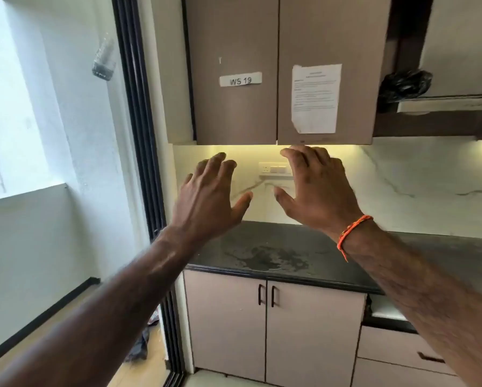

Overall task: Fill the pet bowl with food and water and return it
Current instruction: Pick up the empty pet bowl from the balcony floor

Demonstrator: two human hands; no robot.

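My left hand [209,196] and my right hand [315,191] are both raised in front of me with fingers spread and nothing in them. They hover over the dark stone counter [276,255], just below the closed brown upper cabinet [234,74]. My right fingertips reach the lower edge of the right cabinet door [332,46]. An orange thread band circles my right wrist. No pet bowl, food or water is in sight.
A "WS 19" label [240,79] and a paper notice [316,98] are stuck on the upper doors. Closed lower cabinets [265,331] stand under the counter. A black sliding-door frame [142,135] runs down the left. A black bag [404,85] sits on the hood at right.
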